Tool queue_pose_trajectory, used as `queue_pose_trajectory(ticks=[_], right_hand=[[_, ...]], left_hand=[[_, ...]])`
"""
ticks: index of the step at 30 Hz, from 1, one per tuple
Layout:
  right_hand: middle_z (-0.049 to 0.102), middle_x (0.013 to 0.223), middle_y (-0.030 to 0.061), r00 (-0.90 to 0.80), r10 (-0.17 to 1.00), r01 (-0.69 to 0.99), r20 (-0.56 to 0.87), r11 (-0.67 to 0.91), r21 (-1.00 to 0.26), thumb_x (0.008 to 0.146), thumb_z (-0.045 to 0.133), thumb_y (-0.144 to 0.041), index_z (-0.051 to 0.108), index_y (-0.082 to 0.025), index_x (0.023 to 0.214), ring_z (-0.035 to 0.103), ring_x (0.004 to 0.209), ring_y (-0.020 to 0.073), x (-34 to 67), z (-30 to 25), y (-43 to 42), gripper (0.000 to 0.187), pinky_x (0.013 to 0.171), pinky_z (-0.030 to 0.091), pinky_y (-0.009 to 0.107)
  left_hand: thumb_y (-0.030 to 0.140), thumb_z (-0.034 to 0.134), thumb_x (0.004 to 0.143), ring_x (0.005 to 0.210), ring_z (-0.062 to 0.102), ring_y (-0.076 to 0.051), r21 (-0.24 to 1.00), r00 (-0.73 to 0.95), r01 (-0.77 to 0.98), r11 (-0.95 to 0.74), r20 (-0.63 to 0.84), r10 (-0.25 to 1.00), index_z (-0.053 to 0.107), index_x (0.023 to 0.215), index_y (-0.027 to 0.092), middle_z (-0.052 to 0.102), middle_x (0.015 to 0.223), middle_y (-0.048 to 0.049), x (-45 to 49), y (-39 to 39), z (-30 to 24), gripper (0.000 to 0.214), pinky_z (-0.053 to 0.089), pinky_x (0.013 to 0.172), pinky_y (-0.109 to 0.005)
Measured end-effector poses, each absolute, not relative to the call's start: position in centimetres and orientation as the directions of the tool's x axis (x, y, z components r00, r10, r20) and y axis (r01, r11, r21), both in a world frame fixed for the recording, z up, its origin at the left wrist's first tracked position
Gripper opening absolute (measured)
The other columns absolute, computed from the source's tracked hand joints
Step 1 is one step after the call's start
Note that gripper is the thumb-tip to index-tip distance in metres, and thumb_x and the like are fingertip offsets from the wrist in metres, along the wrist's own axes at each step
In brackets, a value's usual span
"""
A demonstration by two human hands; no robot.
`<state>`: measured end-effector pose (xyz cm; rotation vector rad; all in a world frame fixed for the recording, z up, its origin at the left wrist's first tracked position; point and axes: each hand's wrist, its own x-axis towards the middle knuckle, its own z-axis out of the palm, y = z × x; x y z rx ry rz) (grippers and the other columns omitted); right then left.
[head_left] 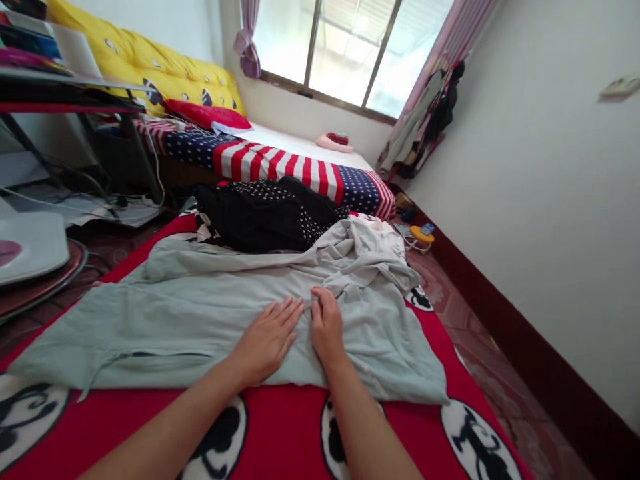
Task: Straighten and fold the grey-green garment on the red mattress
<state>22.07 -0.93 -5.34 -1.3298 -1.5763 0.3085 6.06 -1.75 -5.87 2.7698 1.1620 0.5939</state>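
Observation:
A pale grey-green garment lies spread across a red blanket with black-and-white cartoon patches. My left hand rests flat on the cloth, fingers stretched out and together. Just to its right, my right hand presses on the same garment with its fingers curled down onto a fold of the cloth; whether it pinches the fabric I cannot tell. The garment's upper right part is bunched into a rumpled heap.
A black dotted garment lies behind the grey one. Beyond it is a bed with a stars-and-stripes cover, a red pillow and yellow cushion. A desk with cables stands left. Tiled floor and a white wall run along the right.

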Motion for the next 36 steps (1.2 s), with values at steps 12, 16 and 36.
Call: queue_pose_trajectory(ticks=[12, 16, 36], right_hand=[[0.063, 0.085, 0.0, 0.533, 0.846, -0.3, -0.029, 0.157, -0.941, 0.066, 0.075, -0.024, 0.053, -0.022, 0.089, 0.068, 0.084, 0.018, 34.4, -1.3, 1.9, 0.032, 0.074, 0.058, 0.034], [0.062, 0.076, -0.0001, 0.469, 0.875, -0.322, -0.121, 0.042, -0.946, 0.068, 0.071, -0.024, 0.057, -0.022, 0.086, 0.066, 0.073, 0.0178, 38.2, -0.5, 4.2, 0.023, 0.064, 0.058, 0.036], [0.061, 0.118, 0.0036, 0.714, 0.642, 0.057, 0.279, 0.344, -0.937, 0.06, 0.073, -0.03, 0.054, -0.023, 0.129, 0.063, 0.093, 0.015, 37.9, 5.3, 2.4, 0.071, 0.076, 0.052, 0.028]], left_hand=[[0.028, 0.045, 0.093, 0.142, 0.033, -0.025, 0.2, 0.606, 0.682, -0.704, 0.385, 0.696, 0.039, 0.145, 0.035, 0.033, 0.155, -0.0025, 6.0, -2.1, -6.1, 0.053, 0.028, 0.115, -0.047], [0.03, 0.045, 0.093, 0.141, 0.033, -0.025, 0.193, 0.607, 0.689, -0.699, 0.373, 0.702, 0.039, 0.145, 0.036, 0.034, 0.155, -0.0024, 6.0, -2.0, -6.1, 0.053, 0.029, 0.114, -0.047], [0.024, 0.047, 0.092, 0.127, 0.051, -0.024, 0.483, 0.482, 0.567, -0.667, 0.462, 0.744, 0.054, 0.133, 0.022, 0.054, 0.139, -0.0103, 5.2, -2.0, -5.6, 0.042, 0.042, 0.108, -0.042]])
